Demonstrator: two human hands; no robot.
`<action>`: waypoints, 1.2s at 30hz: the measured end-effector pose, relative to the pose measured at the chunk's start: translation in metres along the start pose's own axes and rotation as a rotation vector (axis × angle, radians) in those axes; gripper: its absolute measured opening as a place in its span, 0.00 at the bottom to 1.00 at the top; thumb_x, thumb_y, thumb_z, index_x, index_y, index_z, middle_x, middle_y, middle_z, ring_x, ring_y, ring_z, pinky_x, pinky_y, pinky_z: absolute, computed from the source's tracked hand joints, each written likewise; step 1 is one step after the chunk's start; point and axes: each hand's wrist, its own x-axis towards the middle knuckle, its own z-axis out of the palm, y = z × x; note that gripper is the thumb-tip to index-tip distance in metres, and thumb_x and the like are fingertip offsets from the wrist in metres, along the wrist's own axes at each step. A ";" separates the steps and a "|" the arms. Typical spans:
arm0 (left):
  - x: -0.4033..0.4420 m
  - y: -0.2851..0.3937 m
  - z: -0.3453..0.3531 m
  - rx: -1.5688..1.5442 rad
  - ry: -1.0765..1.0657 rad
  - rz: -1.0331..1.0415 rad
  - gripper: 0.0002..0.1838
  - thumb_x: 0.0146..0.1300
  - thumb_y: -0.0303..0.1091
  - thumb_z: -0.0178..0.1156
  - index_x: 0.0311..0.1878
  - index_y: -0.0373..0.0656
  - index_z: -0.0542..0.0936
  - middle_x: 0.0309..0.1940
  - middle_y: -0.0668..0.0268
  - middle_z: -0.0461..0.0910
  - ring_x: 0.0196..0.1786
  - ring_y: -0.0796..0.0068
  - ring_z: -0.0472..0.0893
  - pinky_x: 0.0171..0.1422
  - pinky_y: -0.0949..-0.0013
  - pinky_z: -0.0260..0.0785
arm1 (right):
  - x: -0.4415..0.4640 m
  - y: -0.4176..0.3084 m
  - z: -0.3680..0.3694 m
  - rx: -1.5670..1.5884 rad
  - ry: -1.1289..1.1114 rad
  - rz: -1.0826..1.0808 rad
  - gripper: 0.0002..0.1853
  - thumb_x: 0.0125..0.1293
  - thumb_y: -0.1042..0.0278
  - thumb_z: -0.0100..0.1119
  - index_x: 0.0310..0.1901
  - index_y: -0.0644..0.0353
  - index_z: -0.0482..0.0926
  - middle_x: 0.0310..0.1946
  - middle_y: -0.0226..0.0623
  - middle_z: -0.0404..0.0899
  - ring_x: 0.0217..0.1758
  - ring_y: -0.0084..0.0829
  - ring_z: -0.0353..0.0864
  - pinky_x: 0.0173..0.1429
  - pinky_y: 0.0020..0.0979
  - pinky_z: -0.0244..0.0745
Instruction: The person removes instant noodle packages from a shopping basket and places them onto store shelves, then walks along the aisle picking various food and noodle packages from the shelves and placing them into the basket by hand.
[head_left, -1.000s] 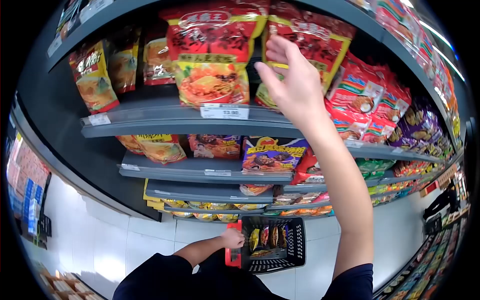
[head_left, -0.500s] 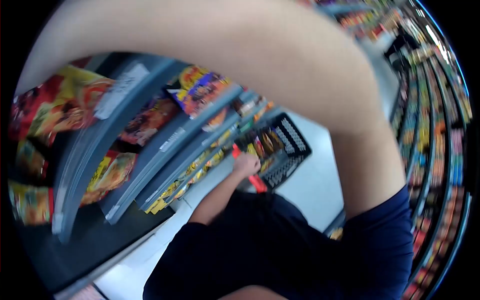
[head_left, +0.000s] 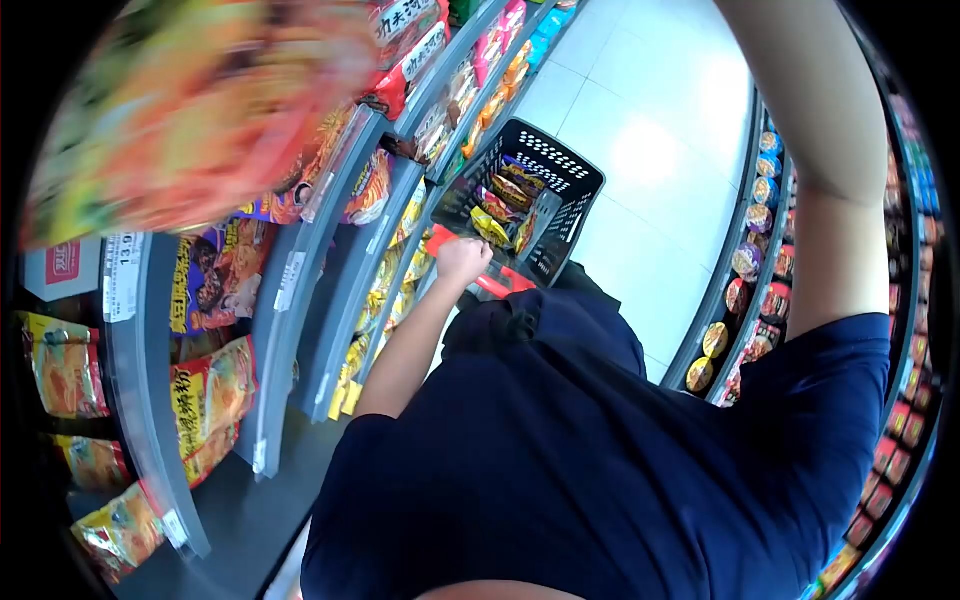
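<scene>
My left hand (head_left: 464, 261) is closed around the red handle (head_left: 506, 284) of a black shopping basket (head_left: 590, 185). Inside the basket lie several bagged food packets (head_left: 492, 226), yellow, red and purple. At the upper left, a large blurred food packet (head_left: 210, 120) in red, orange and green looms close to the camera. What holds it up does not show. My right arm (head_left: 838, 200) rises along the right side and leaves the view at the top, so my right hand is hidden.
Grey shelves (head_left: 285, 330) with price labels and bagged noodle packets (head_left: 212, 400) stand close on the left. On the right, another shelf row holds round cups (head_left: 747, 262) and packets. Pale tiled floor (head_left: 640, 130) runs between them.
My right arm has swung from across the top, over the left shelves, to the right side. A large packet now looms at upper left. My left hand keeps hold of the basket handle.
</scene>
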 end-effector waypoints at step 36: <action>0.038 0.019 -0.009 -0.167 0.007 -0.219 0.14 0.40 0.25 0.62 0.12 0.46 0.65 0.13 0.68 0.65 0.16 0.72 0.68 0.24 0.70 0.59 | -0.233 0.881 0.133 -0.375 -0.957 0.490 0.25 0.60 0.61 0.64 0.60 0.51 0.75 0.51 0.46 0.80 0.50 0.45 0.81 0.58 0.37 0.75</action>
